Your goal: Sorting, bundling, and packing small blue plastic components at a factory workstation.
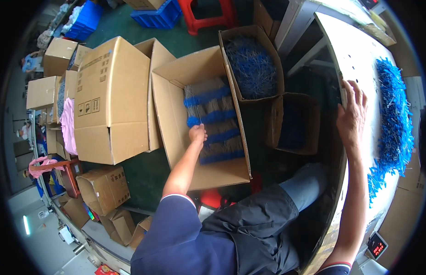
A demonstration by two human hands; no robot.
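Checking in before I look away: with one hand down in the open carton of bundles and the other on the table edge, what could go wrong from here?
1. The left hand reaches far down into the open carton while the right hand only braces on the table edge; the lean could unbalance the person.
2. The blue-tipped bundles lie in tidy rows; pulling one might drag its neighbours loose.
3. The loose blue pile sits near the table rim and might slide off if the table is jolted.

Packing workshop, stacked cardboard boxes (110, 98), bundled wires (213, 121), worktable (355, 59)
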